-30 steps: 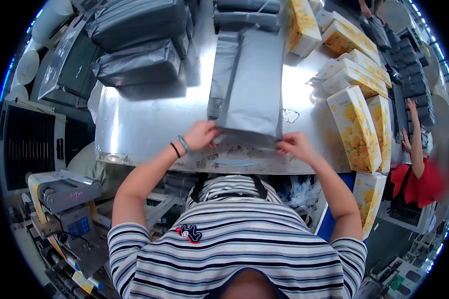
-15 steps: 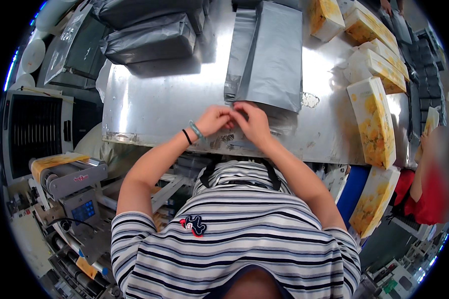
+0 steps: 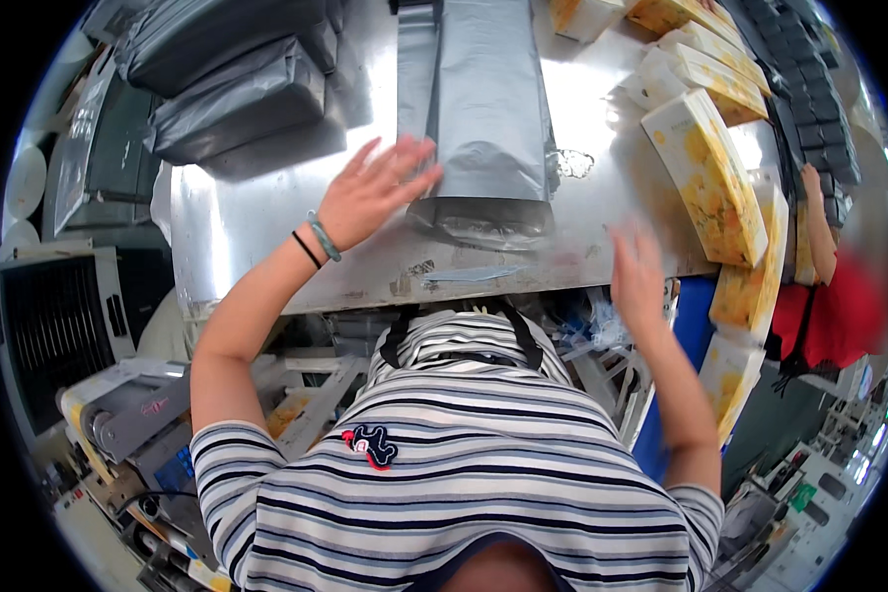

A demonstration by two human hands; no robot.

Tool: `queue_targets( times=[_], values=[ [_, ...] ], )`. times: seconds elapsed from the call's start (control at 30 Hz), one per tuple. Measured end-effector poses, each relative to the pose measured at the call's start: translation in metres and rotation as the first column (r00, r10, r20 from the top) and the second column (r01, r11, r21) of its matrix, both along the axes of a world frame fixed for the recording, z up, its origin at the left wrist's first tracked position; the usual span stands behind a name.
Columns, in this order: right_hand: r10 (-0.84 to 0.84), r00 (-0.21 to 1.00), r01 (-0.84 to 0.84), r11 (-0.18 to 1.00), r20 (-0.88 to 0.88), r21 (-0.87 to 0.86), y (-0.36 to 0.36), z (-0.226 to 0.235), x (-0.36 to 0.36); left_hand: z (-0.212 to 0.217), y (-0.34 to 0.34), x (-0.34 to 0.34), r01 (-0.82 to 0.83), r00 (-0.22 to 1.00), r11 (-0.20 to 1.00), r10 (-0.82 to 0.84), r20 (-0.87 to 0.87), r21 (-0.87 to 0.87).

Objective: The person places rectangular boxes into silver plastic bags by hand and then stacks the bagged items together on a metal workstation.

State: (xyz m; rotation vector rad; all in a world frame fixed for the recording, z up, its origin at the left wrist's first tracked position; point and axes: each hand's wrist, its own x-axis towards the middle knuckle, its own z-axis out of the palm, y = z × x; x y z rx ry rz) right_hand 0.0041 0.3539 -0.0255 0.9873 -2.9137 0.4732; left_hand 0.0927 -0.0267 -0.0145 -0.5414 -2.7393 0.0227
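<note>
A grey plastic mailing bag (image 3: pixel 491 109) lies on the metal table, its mouth toward me and gaping, with the dark inside showing. To its left is another flat grey bag (image 3: pixel 416 74), partly beneath it. My left hand (image 3: pixel 373 195) hovers at the left of the bag's mouth, fingers spread and holding nothing. Off to the right, my right hand (image 3: pixel 639 276) is over the table's front edge, apart from the bag. Motion blurs its fingertips, but the fingers look stretched out and nothing shows in them. The nearest package to it is a white-and-yellow floral one (image 3: pixel 705 178).
Filled grey bags (image 3: pixel 237 104) stand at the back left of the metal table (image 3: pixel 365 281). More floral packages (image 3: pixel 715 84) line its right side. A blue panel (image 3: pixel 696 321) is below the right edge. A person in red (image 3: pixel 829 316) works at far right.
My hands were together at the bag's near end and have parted, left hand to the left, right hand to the right. The bag's mouth now gapes. The whole view has shifted.
</note>
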Motion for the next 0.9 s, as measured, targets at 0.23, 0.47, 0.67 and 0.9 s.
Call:
queue_targets(
  times=[0.23, 0.47, 0.67, 0.9],
  values=[
    [0.755, 0.633, -0.719, 0.655, 0.169, -0.233, -0.069, 0.002, -0.078, -0.032, -0.005, -0.006, 0.313, 0.949, 0.929, -0.313, -0.031, 0.196],
    [0.224, 0.492, 0.525, 0.694, 0.841, -0.492, -0.101, -0.057, -0.062, -0.066, 0.033, -0.008, -0.502, 0.837, -0.339, 0.039, 0.545, 0.795],
    [-0.026, 0.971, 0.025, 1.0, 0.237, 0.008, -0.126, -0.069, -0.05, -0.097, 0.041, -0.027, -0.543, 0.8, 0.276, 0.458, 0.388, 0.793],
    [0.109, 0.967, 0.119, 0.609, 0.232, -0.784, -0.129, -0.021, -0.056, -0.039, 0.035, -0.04, -0.455, 0.634, 0.485, 0.765, -0.111, 0.747]
  ],
)
